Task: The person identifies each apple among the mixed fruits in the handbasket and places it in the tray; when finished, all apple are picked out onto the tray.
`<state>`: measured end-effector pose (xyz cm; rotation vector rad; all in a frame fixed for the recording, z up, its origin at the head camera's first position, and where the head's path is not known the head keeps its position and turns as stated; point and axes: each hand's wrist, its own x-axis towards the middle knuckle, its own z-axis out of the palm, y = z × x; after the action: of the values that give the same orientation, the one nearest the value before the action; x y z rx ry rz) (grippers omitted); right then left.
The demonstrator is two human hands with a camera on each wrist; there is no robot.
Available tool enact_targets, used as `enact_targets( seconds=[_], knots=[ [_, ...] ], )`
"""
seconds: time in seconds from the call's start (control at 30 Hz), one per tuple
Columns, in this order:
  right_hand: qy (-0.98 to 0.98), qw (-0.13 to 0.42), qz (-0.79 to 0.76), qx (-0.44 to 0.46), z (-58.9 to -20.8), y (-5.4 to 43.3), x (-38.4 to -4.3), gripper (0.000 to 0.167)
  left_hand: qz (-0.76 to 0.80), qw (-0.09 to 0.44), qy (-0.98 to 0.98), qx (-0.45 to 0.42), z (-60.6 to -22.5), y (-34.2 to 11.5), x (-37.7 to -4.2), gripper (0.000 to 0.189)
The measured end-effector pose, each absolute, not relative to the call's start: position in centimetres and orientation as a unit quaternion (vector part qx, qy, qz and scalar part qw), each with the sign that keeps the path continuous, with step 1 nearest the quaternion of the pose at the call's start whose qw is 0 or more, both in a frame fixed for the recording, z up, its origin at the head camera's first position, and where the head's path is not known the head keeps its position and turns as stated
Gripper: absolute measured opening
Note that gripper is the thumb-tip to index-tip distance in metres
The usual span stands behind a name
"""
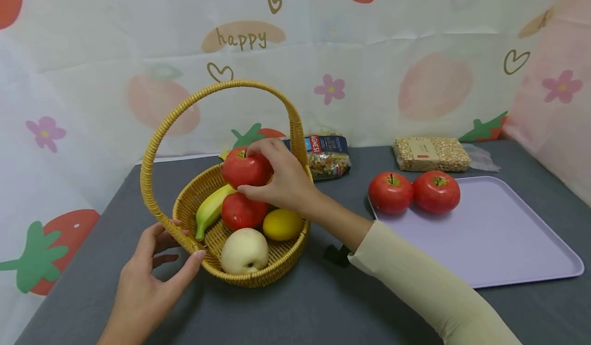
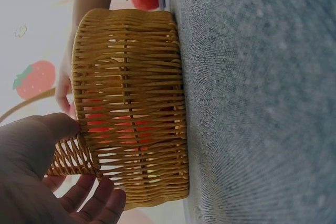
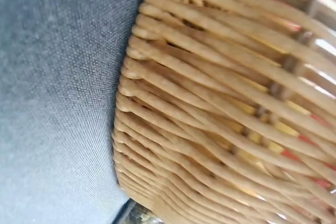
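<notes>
Head: right hand [image 1: 283, 181] pinching a red apple [image 1: 247, 168] above the wicker basket [image 1: 251, 279], left hand [image 1: 150, 278] gripping its rim! | Left wrist: thumb [image 2: 60, 127] right on that rim | Right wrist: woven wall up close, grey tabletop [image 3: 58, 98] alongside

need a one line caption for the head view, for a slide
Left hand holding a wicker basket of fruit, right hand holding a red apple over it.
</notes>
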<state>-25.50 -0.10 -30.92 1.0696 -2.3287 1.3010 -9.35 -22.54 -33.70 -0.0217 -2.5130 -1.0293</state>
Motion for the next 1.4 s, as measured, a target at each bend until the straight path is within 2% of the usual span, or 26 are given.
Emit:
enact_targets(
  seconds=[0.33, 0.9, 1.4],
  knots=[
    [-0.760, 0.161, 0.491, 0.395, -30.4, 1.7, -23.9, 0.051, -0.370, 0.214, -0.904, -0.007, -33.8, -22.5, -9.3, 0.065],
    [-0.733, 0.129, 0.550, 0.379, -29.6, 3.8, -20.7, 0.054, -0.370, 0.206, -0.906, -0.003, -33.7, -22.5, -9.5, 0.067],
    [-0.726, 0.139, 0.552, 0.385, -29.2, 6.5, -17.9, 0.055, -0.365, 0.201, -0.909, 0.005, -33.6, -22.4, -9.5, 0.067]
  ],
)
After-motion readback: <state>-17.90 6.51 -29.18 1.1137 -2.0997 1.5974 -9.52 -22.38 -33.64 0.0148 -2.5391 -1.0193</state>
